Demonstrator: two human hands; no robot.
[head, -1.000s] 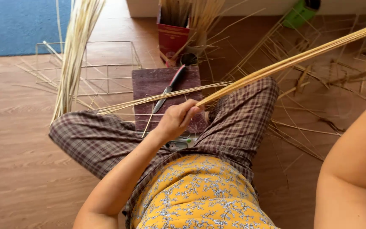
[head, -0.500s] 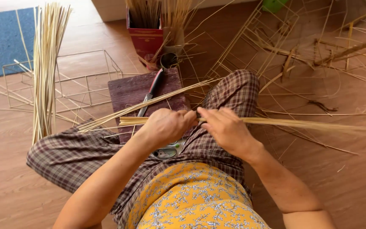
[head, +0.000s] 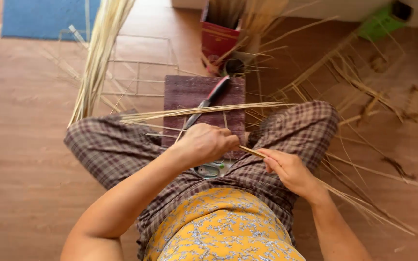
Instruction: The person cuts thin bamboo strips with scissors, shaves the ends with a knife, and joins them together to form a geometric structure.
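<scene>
On the wooden floor (head: 20, 159), a person sits cross-legged behind a dark purple board (head: 189, 94) carrying a red-handled knife (head: 209, 101), with a tall bundle of pale strips (head: 97, 53) standing to the left. The left hand (head: 208, 143) is fisted around thin bamboo strips (head: 344, 195) that trail back past the right hand (head: 289, 169), whose fingers pinch them narrowly; a splintered edge could cut skin if pulled fast. Compared with half a second ago, the strips slant down to the right rather than lying level.

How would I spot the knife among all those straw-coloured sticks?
Find the dark purple-brown board on the wooden floor, just beyond the person's checked trousers. The knife lies slantwise on it, above the left hand. Its red and black handle and grey blade set it apart from the pale sticks crossing the board.
</scene>
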